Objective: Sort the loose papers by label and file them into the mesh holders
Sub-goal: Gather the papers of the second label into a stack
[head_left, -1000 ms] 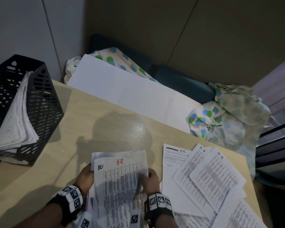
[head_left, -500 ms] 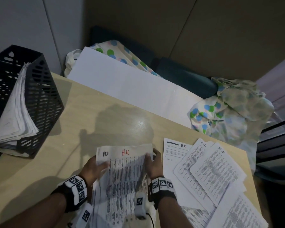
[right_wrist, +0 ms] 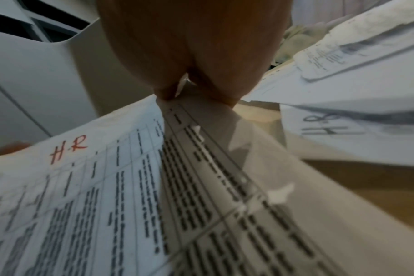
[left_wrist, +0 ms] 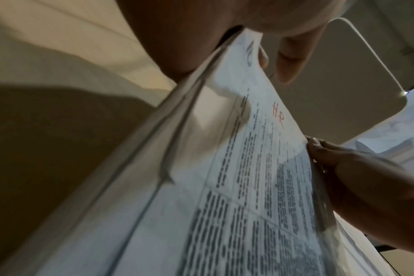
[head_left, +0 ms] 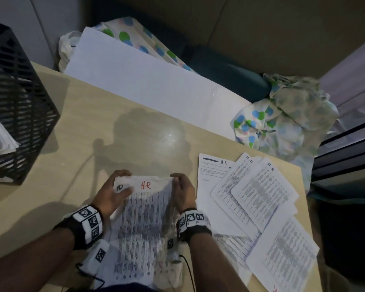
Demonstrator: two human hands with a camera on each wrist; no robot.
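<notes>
A stack of printed papers [head_left: 144,220] marked "HR" in red and "10" stands tilted on the wooden table [head_left: 76,123], close to my body. My left hand [head_left: 116,186] grips its top left corner, thumb over the "10". My right hand [head_left: 180,186] pinches its top right edge. In the left wrist view the paper stack [left_wrist: 236,177] shows several sheet edges. The right wrist view shows the HR sheet [right_wrist: 95,186] held between thumb and fingers. A black mesh holder [head_left: 19,106] with papers inside stands at the far left.
Several loose HR-labelled sheets [head_left: 257,197] lie fanned out on the table's right side. A white board [head_left: 152,81] leans behind the table's far edge, with spotted cloth [head_left: 282,114] at its right end. Bare table lies between the holder and my hands.
The stack has been squared up; both hands slid from its sides up to its top corners. The view shifted nearer and rightward.
</notes>
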